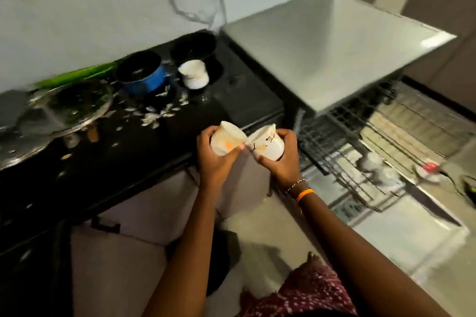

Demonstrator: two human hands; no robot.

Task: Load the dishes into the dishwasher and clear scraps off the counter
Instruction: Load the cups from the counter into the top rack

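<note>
My left hand (213, 159) grips a white cup (228, 140) with orange marks, and my right hand (279, 159) grips a second white cup (265, 145) with black and orange marks. Both cups are tilted and held side by side just off the front edge of the black counter (128, 162). A third white cup (193, 73) stands on the counter at the back. White scraps (157, 113) lie scattered over the counter. To the right, the dishwasher's wire rack (360, 141) is pulled out over the open door (412, 226).
A blue pot (144, 76), a black bowl (193, 46) and a glass dish (69, 105) stand on the counter, with something green (77, 76) behind them. The dishwasher's steel top (334, 41) is at right. A knife (427, 203) and a small red-and-white thing (430, 168) lie on the open door.
</note>
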